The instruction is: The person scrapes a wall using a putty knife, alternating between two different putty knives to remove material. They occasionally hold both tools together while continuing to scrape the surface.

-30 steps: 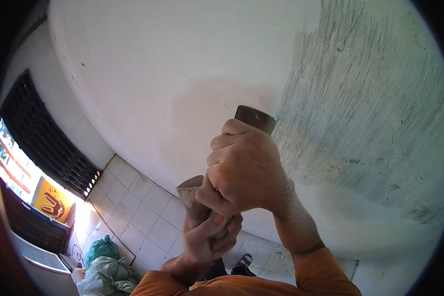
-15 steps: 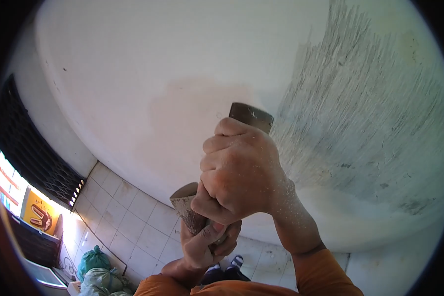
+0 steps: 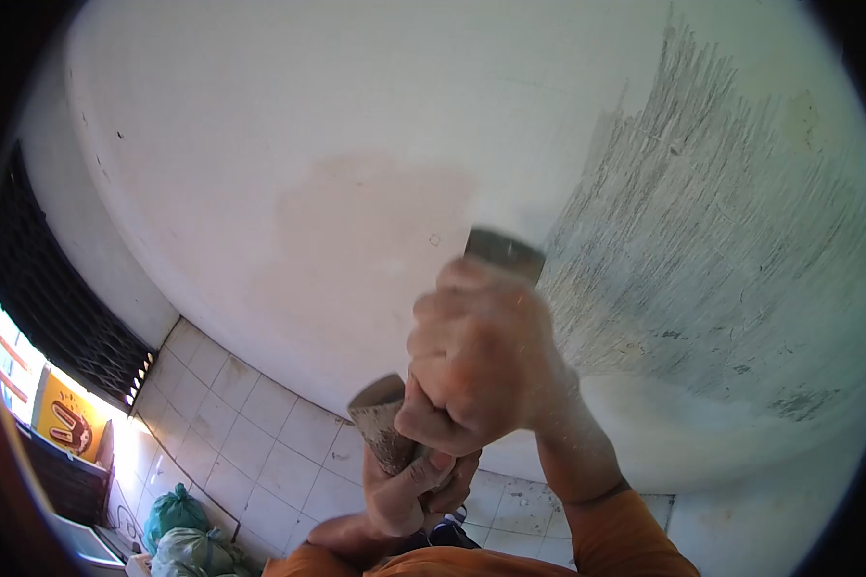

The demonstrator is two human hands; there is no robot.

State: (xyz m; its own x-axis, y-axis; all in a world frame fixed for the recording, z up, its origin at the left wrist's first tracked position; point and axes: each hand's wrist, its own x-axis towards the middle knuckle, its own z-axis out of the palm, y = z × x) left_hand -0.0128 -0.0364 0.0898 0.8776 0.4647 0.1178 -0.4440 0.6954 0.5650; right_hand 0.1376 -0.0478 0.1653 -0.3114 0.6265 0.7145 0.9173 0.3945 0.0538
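Note:
My right hand (image 3: pixel 486 361) is wrapped in a fist round a tool whose wide dark blade (image 3: pixel 505 252) sticks out above the knuckles, close to the scraped part of the wall (image 3: pixel 683 231). Below and to its left, my left hand (image 3: pixel 409 490) grips a thick, worn cylindrical piece (image 3: pixel 383 433) with a flat round end. The two hands touch or nearly touch, and the link between the cylinder and the blade is hidden behind the fingers. Dust lies on my right wrist. Long grey scratches cover the wall on the right; a pinkish patch (image 3: pixel 366 221) shows left of the blade.
White floor tiles (image 3: pixel 250 413) run along the foot of the wall. Tied plastic bags (image 3: pixel 175 514) sit at the lower left. A dark metal grille (image 3: pixel 63 288) and a yellow sign (image 3: pixel 69 413) are at the far left.
Both hands and the blade have moved slightly down and to the right in view. The view of the wall and floor has shifted slightly. Both grips remain closed.

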